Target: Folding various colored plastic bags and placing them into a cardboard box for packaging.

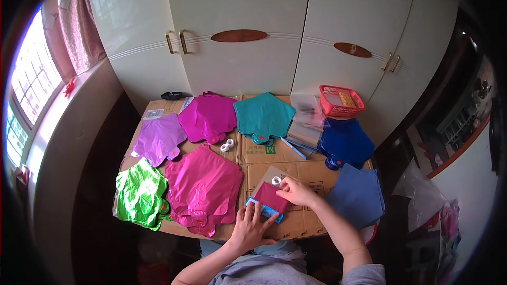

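Observation:
In front of me, near the table's front edge, lies a small folded magenta foil packet (pixel 272 198) with a blue strip (pixel 275 217) along its near end. My left hand (pixel 250 228) rests on that strip, fingers spread and palm down. At the packet's upper right, my right hand (pixel 297 191) has its fingers drawn together. Its fingertips are beside a small white roll (pixel 276 181), and what they pinch is hidden. Part of a grey card (pixel 273 173) shows beneath the packet. Left of it is a stack of pink foil balloons (pixel 203 187).
Cardboard (pixel 259 155) covers the table. Around its edge lie green (pixel 140 190), lilac (pixel 157 138), purple (pixel 208 119), teal (pixel 264 116) and dark blue (pixel 346 142) foil stacks. Blue-grey sheets (pixel 356 195) lie at right. A red basket (pixel 340 101) stands behind, before white cabinets (pixel 237 68).

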The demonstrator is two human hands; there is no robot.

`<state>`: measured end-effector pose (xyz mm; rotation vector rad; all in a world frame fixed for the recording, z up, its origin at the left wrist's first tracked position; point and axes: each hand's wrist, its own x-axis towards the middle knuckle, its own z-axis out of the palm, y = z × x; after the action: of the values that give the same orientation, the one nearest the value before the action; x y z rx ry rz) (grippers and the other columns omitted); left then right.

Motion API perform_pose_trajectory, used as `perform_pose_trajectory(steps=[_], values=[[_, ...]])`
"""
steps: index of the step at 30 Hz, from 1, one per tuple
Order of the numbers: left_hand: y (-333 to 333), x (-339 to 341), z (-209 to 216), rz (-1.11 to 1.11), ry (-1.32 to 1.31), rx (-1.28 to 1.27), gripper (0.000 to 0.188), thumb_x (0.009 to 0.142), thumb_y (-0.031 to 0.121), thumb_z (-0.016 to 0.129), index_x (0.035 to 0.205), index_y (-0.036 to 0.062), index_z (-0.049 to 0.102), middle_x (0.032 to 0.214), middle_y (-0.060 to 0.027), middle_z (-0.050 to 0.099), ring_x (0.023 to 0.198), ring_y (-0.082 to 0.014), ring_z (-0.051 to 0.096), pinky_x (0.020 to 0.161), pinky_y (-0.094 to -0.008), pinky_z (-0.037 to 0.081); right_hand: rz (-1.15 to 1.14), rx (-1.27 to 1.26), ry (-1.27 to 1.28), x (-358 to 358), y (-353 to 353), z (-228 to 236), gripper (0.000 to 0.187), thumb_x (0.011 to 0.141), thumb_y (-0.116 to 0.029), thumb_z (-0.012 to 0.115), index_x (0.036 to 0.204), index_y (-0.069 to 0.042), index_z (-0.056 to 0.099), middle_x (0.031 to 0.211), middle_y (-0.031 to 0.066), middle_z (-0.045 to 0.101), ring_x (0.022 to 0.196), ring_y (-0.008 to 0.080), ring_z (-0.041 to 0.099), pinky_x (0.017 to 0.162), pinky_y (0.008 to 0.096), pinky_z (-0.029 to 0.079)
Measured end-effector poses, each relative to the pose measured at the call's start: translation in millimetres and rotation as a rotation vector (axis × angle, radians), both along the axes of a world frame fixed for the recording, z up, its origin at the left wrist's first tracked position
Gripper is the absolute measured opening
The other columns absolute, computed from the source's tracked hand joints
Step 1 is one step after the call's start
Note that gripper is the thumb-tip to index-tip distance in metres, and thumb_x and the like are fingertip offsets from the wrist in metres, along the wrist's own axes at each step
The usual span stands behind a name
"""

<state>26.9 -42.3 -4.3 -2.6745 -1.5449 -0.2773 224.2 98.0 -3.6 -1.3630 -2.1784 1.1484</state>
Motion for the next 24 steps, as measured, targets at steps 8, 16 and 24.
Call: perform_pose_trajectory(steps=[8, 16, 24], values=[[-1.0, -0.8, 0.8, -0.027, -0.068, 0.005, 0.079, 0.074, 0.07, 0.056, 0.139, 0.0276, 0.043, 0.137, -0.0292, 0.036, 0.128, -0.046, 0.034, 0.098, -0.058, 0.032, 0.154, -0.104, 0.198, -2.0, 12.3, -43.9, 0.034, 0.084, -0.017, 0.068, 0.112, 0.002, 0.061, 0.089, 0.013, 0.07, 0.08, 0.0139, 0.064, 0.071, 0.0325, 0.051], [-5.8, -23.7, 10.4, 0.226, -1.576, -0.833, 0.055, 0.096, 0.041, 0.048, 0.132, -0.0002, 0.045, 0.125, -0.0142, 0.057, 0.116, -0.0261, 0.056, 0.094, -0.04, 0.046, 0.102, 0.605, -0.134, -5.5, -61.1, 70.7, 0.019, 0.08, -0.011, 0.063, 0.096, -0.002, 0.064, 0.081, 0.0146, 0.068, 0.075, 0.023, 0.068, 0.066, 0.0357, 0.054], [10.6, -26.5, 32.1, 0.403, -2.094, -1.224, 0.027, 0.093, 0.008, 0.054, 0.119, 0.0002, 0.054, 0.111, -0.0148, 0.063, 0.098, -0.0235, 0.065, 0.087, -0.0386, 0.053, 0.403, 1.309, -0.09, -15.9, -116.9, 56.5, 0.016, 0.082, -0.016, 0.06, 0.093, -0.005, 0.064, 0.101, 0.0089, 0.068, 0.098, 0.0205, 0.065, 0.088, 0.0335, 0.052]])
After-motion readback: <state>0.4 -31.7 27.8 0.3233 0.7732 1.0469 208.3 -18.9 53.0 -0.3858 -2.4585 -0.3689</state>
